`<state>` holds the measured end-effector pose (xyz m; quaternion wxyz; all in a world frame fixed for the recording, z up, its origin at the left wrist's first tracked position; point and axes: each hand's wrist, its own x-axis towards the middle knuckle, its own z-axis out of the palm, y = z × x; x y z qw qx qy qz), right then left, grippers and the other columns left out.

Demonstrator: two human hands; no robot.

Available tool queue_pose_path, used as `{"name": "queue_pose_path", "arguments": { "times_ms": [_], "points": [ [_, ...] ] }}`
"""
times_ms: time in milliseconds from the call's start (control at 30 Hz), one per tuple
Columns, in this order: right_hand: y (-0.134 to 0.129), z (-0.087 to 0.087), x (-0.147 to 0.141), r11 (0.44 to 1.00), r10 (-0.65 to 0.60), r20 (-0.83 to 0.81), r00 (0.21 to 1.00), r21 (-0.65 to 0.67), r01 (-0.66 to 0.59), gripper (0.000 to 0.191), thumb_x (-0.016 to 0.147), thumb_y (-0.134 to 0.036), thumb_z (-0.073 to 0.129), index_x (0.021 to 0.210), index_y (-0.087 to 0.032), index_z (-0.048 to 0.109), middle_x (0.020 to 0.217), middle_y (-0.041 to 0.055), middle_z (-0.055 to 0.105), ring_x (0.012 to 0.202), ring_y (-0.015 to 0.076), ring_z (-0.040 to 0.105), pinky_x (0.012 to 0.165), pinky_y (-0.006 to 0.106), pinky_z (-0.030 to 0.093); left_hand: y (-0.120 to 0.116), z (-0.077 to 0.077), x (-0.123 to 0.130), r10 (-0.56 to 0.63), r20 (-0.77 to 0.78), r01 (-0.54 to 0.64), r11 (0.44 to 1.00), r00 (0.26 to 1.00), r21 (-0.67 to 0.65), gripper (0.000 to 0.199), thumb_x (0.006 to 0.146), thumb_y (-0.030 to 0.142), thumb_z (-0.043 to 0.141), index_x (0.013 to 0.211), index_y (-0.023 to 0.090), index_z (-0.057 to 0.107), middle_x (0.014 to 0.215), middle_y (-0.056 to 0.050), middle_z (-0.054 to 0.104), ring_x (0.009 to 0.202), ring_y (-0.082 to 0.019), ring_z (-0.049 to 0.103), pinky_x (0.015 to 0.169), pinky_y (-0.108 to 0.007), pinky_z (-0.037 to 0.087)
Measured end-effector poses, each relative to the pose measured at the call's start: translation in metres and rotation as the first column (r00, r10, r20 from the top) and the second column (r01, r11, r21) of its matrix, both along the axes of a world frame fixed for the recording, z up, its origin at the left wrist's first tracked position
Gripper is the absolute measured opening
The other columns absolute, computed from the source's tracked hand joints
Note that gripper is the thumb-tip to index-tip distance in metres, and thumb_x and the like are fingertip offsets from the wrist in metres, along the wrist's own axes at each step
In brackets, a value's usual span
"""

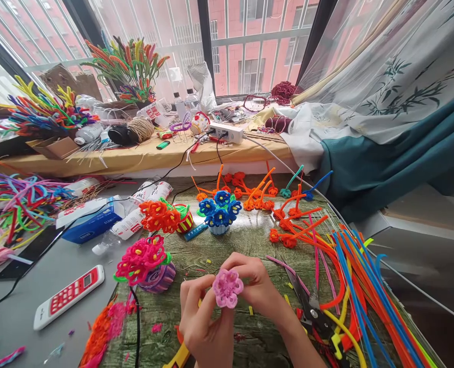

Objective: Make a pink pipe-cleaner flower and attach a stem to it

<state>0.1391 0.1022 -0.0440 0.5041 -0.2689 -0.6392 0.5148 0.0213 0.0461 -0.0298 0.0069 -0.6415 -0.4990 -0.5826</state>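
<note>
A pink pipe-cleaner flower [228,289] with looped petals faces up between my two hands, over the green wood-grain table mat. My left hand [207,312] pinches it from the left and below, fingers curled. From the right, my right hand [252,281] grips its edge with thumb and bent fingers. The back of the flower is hidden. Beyond the hands stand small pots of pipe-cleaner flowers: pink [144,263], orange [161,216] and blue [219,209]. Scissors [307,301] lie right of my right wrist, and a yellow-handled tool [177,355] is partly under my left hand.
Orange single flowers on stems [291,225] lie at the back right. Long blue and orange pipe cleaners [364,291] cover the right edge. To the left are a red-and-white calculator [69,296], a blue box [92,220] and a black cable [138,322]. A power strip [227,133] rests on the sill.
</note>
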Motion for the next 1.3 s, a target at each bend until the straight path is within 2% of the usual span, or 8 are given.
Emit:
{"name": "queue_pose_path", "arguments": {
  "times_ms": [300, 533, 667, 767, 833, 933, 1033, 1300],
  "points": [
    [0.0, 0.002, 0.001, 0.999, -0.032, -0.002, 0.999, 0.024, 0.032, 0.027, 0.092, -0.035, 0.067, 0.075, -0.019, 0.08, 0.078, 0.0061, 0.072, 0.069, 0.0161, 0.064, 0.063, 0.025, 0.049, 0.003, 0.001, -0.005, 0.032, -0.154, -0.026, 0.999, 0.988, 0.041, 0.02, 0.082, 0.0, 0.07, 0.095, 0.015, 0.071, 0.091, -0.006, 0.066, 0.081, -0.017, 0.056, 0.068, -0.031, 0.047],
    [0.001, 0.001, 0.001, 0.984, -0.124, 0.01, 0.992, 0.132, 0.121, 0.013, 0.088, -0.029, 0.074, 0.079, -0.023, 0.082, 0.072, 0.0052, 0.071, 0.068, 0.0172, 0.06, 0.062, 0.026, 0.046, 0.001, 0.001, -0.004, 0.13, -0.226, -0.115, 0.99, 0.965, 0.077, 0.017, 0.082, 0.0, 0.071, 0.094, 0.013, 0.07, 0.086, -0.006, 0.066, 0.077, -0.016, 0.056, 0.07, -0.032, 0.045],
    [0.0, 0.003, 0.001, 0.975, -0.151, 0.018, 0.988, 0.169, 0.146, 0.013, 0.087, -0.031, 0.075, 0.079, -0.023, 0.081, 0.072, 0.0051, 0.071, 0.071, 0.0182, 0.058, 0.064, 0.028, 0.046, 0.002, 0.002, -0.004, 0.157, -0.242, -0.142, 0.987, 0.957, 0.081, 0.017, 0.084, 0.0, 0.066, 0.095, 0.013, 0.068, 0.087, -0.007, 0.066, 0.077, -0.016, 0.057, 0.069, -0.032, 0.046],
    [-0.001, 0.007, 0.004, 0.992, -0.107, 0.022, 0.994, 0.074, 0.105, 0.017, 0.087, -0.038, 0.074, 0.085, -0.021, 0.079, 0.083, 0.0058, 0.072, 0.079, 0.0191, 0.061, 0.071, 0.029, 0.047, 0.003, 0.002, -0.007, 0.184, -0.268, -0.162, 0.981, 0.946, 0.102, 0.018, 0.084, 0.0, 0.067, 0.093, 0.014, 0.068, 0.087, -0.007, 0.066, 0.075, -0.016, 0.056, 0.067, -0.031, 0.047],
    [-0.001, 0.008, 0.007, 0.995, -0.066, -0.05, 0.997, -0.083, 0.061, 0.024, 0.086, -0.044, 0.075, 0.084, -0.019, 0.075, 0.083, 0.0044, 0.069, 0.078, 0.0179, 0.06, 0.072, 0.028, 0.047, 0.003, 0.001, -0.011, 0.204, -0.294, -0.172, 0.977, 0.934, 0.129, 0.019, 0.083, 0.0, 0.069, 0.094, 0.015, 0.07, 0.087, -0.007, 0.067, 0.073, -0.015, 0.056, 0.067, -0.03, 0.046],
    [-0.002, 0.007, 0.011, 0.961, -0.014, -0.18, 0.984, -0.275, -0.037, 0.04, 0.085, -0.054, 0.071, 0.07, -0.017, 0.067, 0.067, 0.0007, 0.062, 0.063, 0.0138, 0.055, 0.06, 0.025, 0.043, 0.004, -0.002, -0.017, 0.211, -0.343, -0.16, 0.972, 0.915, 0.173, 0.017, 0.082, 0.002, 0.07, 0.093, 0.015, 0.071, 0.085, -0.008, 0.07, 0.073, -0.017, 0.058, 0.067, -0.031, 0.047],
    [-0.003, 0.007, 0.011, 0.927, 0.064, -0.218, 0.974, -0.347, -0.139, 0.051, 0.084, -0.065, 0.065, 0.067, -0.016, 0.063, 0.054, -0.002, 0.057, 0.046, 0.0108, 0.05, 0.047, 0.023, 0.04, 0.004, -0.005, -0.021, 0.199, -0.388, -0.135, 0.973, 0.9, 0.186, 0.013, 0.083, 0.004, 0.07, 0.09, 0.015, 0.072, 0.081, -0.009, 0.072, 0.073, -0.018, 0.06, 0.068, -0.031, 0.048],
    [-0.006, 0.007, 0.007, 0.822, 0.19, -0.251, 0.949, -0.488, -0.293, 0.04, 0.088, -0.051, 0.068, 0.071, -0.015, 0.063, 0.043, -0.0075, 0.05, 0.031, 0.0043, 0.038, 0.031, 0.015, 0.028, 0.007, -0.008, -0.022, 0.134, -0.38, -0.076, 0.984, 0.915, 0.164, 0.012, 0.083, 0.001, 0.068, 0.089, 0.011, 0.071, 0.08, -0.011, 0.072, 0.073, -0.019, 0.06, 0.067, -0.031, 0.051]
  ]
}}
